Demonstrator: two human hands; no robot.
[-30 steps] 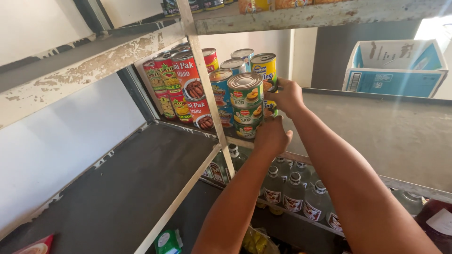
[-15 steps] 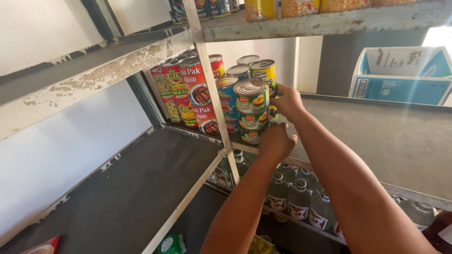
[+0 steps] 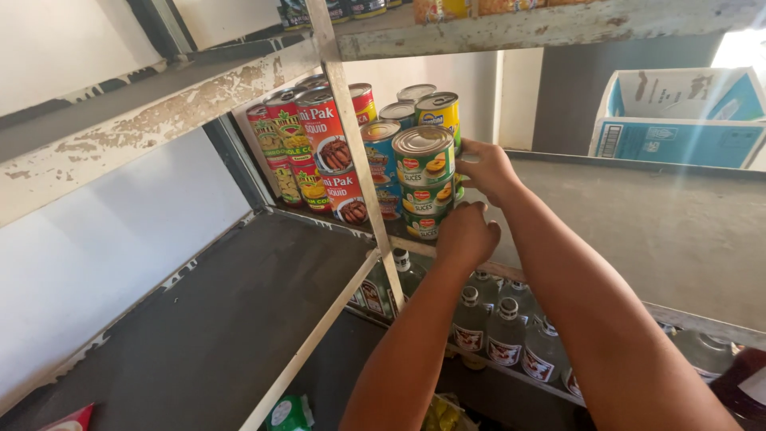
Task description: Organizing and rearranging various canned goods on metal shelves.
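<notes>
Stacked green cans (image 3: 425, 179) under both hands, red cans (image 3: 331, 152) and shelf post (image 3: 355, 152) just beside.

Likely a shop — stocked shelves (image 3: 239, 88), stacked cans (image 3: 423, 172)

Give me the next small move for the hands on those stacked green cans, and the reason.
Probably ease the stacked green cans back against the blue cans: the left hand grips the bottom can, the right hand steadies the top, and the stack stands near the shelf edge.
</notes>
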